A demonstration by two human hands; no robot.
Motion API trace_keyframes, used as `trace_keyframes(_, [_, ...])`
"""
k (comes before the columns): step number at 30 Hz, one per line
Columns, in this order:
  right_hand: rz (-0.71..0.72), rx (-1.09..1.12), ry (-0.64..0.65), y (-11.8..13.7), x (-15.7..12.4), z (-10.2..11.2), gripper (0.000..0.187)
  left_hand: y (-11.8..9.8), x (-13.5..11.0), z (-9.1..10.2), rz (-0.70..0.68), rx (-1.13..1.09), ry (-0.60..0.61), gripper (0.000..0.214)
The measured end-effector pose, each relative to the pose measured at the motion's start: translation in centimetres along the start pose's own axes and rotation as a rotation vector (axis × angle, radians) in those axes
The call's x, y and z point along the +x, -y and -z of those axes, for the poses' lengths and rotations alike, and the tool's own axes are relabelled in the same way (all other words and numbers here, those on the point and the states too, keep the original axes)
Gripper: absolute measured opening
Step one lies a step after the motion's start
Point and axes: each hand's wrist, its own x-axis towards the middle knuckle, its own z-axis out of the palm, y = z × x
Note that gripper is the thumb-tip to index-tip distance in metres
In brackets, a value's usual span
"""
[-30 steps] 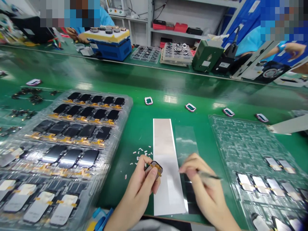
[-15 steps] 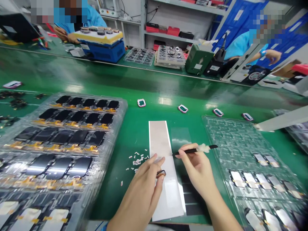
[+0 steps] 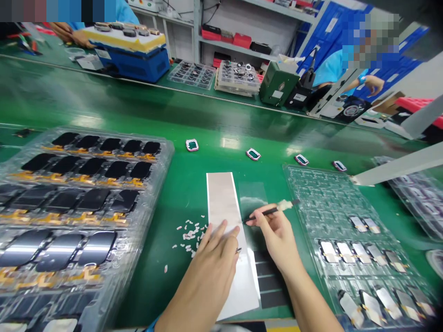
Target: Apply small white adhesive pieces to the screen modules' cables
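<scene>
My left hand (image 3: 214, 263) lies over a long sheet of backing paper (image 3: 221, 198), its index and middle fingers stretched out and pressing on it. A small dark-edged part (image 3: 238, 250) pokes out beside its thumb, mostly hidden by the fingers. My right hand (image 3: 275, 233) pinches a slim black tool with a pale wrapping (image 3: 270, 211); its thin tip is at the sheet's right edge, near my left index finger. Small white scraps (image 3: 190, 234) lie scattered left of the sheet. A clear film (image 3: 252, 193) and dark strips (image 3: 273, 286) lie to its right.
On the left stands a clear tray (image 3: 138, 244) of dark screens with orange flex cables. Another clear tray (image 3: 311, 189) on the right holds several silver-backed parts. Several small pink-rimmed frames (image 3: 254, 154) lie behind the sheet. Two co-workers in blue sit across the bench.
The whole view has shifted, so the bench appears further left. My left hand has turned over the small part, which is now more hidden. The tool's tip stays at the sheet's edge.
</scene>
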Motion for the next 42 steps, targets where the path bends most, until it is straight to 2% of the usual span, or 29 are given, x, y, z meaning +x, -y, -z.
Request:
trace_keyframes(11, [-0.019,0.032,-0.069,0.2,0.0,0.2,0.027,0.4,-0.1,-0.2,-0.008,0.015,0.039,0.017])
trace_keyframes(19, [-0.045,0.081,-0.051,0.2,-0.2,-0.4,0.03,0.0,-0.1,0.2,0.004,0.055,0.066,0.02])
trace_keyframes(24, [-0.117,0.196,-0.01,0.9,0.0,-0.4,0.031,-0.1,0.4,0.6,0.004,0.081,0.102,0.023])
trace_keyframes(27, [-0.131,0.298,-0.047,1.7,0.2,0.3,0.03,-0.2,0.5,1.1,0.02,0.035,0.103,0.028])
trace_keyframes(31, [-0.076,0.407,-0.112,2.6,-1.1,0.7,0.023,-0.8,0.5,1.7,0.185,-0.234,-0.036,0.021])
trace_keyframes(35, [0.059,0.317,-0.237,2.8,-4.0,-0.7,0.014,-1.5,0.5,2.0,0.355,-0.631,-0.171,0.014])
trace_keyframes(38, [0.124,0.267,-0.274,2.2,-5.7,-2.2,0.011,-2.0,0.5,1.6,0.382,-0.908,-0.188,0.019])
trace_keyframes(42, [0.152,0.285,-0.225,1.3,-6.5,-2.9,0.008,-2.0,0.7,0.7,0.393,-1.145,-0.196,0.027])
